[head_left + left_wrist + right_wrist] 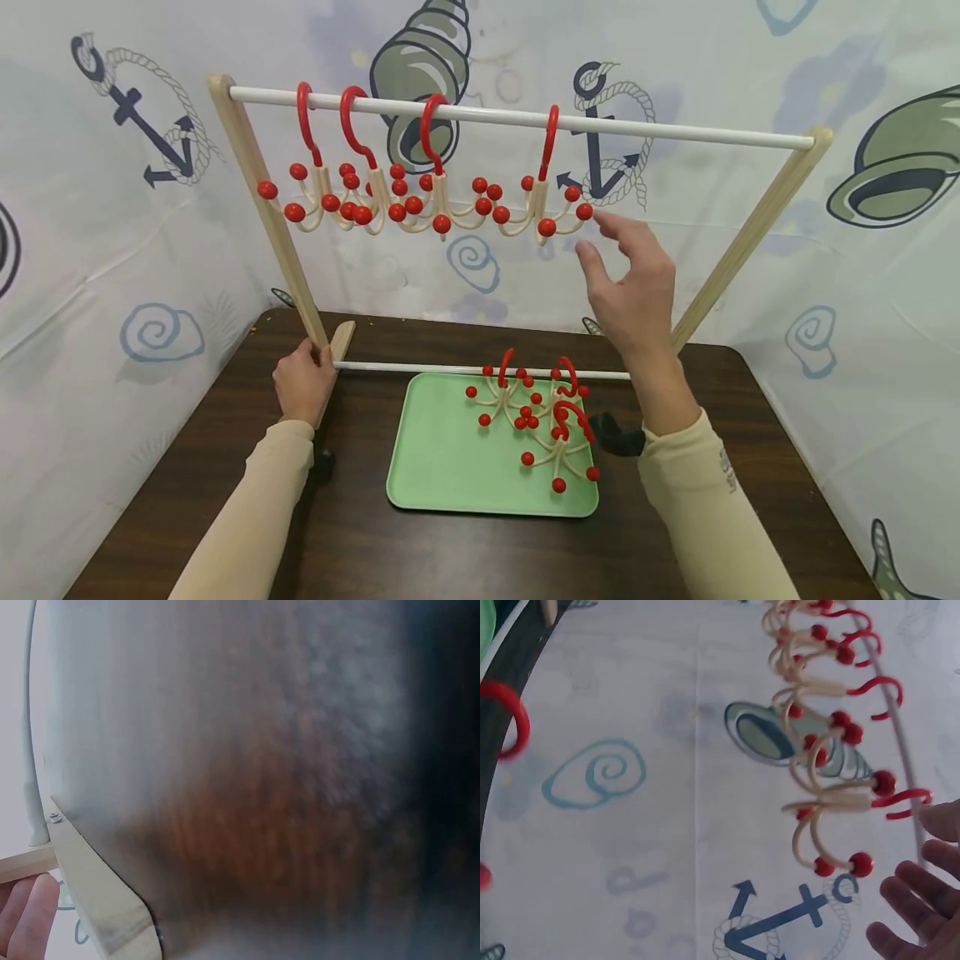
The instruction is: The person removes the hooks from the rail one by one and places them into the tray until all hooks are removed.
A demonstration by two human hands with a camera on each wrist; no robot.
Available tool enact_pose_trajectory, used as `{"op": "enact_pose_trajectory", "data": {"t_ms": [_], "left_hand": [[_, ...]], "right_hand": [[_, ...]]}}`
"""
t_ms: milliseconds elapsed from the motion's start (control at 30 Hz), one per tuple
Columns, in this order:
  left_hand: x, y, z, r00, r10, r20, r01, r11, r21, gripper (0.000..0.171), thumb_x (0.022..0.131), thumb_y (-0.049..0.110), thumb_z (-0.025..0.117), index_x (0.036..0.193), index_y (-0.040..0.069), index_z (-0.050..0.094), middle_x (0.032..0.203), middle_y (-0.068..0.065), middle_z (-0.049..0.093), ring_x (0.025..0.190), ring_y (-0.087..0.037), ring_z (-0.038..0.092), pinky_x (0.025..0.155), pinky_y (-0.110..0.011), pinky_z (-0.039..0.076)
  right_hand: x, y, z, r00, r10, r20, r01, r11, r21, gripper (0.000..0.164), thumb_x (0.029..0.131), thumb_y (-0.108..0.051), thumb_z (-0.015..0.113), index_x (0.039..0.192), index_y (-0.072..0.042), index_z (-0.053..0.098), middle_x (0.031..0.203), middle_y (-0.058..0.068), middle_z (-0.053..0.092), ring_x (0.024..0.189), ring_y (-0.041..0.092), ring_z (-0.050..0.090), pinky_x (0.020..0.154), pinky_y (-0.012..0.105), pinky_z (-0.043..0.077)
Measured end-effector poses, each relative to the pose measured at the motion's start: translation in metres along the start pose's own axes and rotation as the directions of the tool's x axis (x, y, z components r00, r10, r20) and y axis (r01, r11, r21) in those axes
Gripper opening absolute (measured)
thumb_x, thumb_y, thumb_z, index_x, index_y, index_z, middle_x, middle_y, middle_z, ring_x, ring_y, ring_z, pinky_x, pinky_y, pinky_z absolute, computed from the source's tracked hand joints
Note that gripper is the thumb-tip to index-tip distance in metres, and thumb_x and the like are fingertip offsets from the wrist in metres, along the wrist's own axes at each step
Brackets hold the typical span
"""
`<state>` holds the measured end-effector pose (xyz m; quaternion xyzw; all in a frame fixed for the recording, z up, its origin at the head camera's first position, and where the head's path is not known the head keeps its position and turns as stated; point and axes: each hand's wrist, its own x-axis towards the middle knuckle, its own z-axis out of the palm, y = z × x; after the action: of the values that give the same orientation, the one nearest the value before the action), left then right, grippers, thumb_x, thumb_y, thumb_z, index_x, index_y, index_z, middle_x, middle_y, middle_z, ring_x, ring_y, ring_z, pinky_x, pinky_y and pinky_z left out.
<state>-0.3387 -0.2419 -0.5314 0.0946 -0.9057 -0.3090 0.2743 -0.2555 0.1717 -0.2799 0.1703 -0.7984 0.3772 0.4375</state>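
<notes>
Several beige multi-armed hangers with red hooks and red ball tips hang from the white top rod (675, 132) of a wooden rack. My left hand (303, 385) grips the left wooden post (272, 212) low down, near its foot; in the left wrist view its fingers (34, 919) lie against the wood. Raised on the right, my right hand (633, 287) has its fingers spread and nothing in them. It is just beside the rightmost hanging hanger (540, 200), whose hook (900, 801) sits over the rod in the right wrist view.
A green tray (435, 467) lies on the dark wooden table (360, 550), with three more hangers (558, 450) crowded at its right side. The rack's lower white rod (405, 367) crosses behind the tray. The right post (750, 237) slants down behind my right hand. Patterned cloth hangs behind.
</notes>
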Motion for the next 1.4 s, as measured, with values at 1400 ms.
{"op": "enact_pose_trajectory", "data": {"t_ms": [1400], "left_hand": [[-0.002,0.004,-0.003,1.0,0.0,0.004,0.0,1.0,0.007,0.027,0.098,0.021,0.056,0.103,-0.004,0.065,0.081,-0.025,0.066,0.076,-0.048,0.062,0.072,-0.059,0.045]], "right_hand": [[0.089,0.009,0.035,0.819,0.262,0.511,-0.203,0.964,-0.17,0.037,0.095,-0.032,0.065,0.125,-0.011,0.067,0.11,0.007,0.071,0.102,0.019,0.063,0.088,0.039,0.047]]}}
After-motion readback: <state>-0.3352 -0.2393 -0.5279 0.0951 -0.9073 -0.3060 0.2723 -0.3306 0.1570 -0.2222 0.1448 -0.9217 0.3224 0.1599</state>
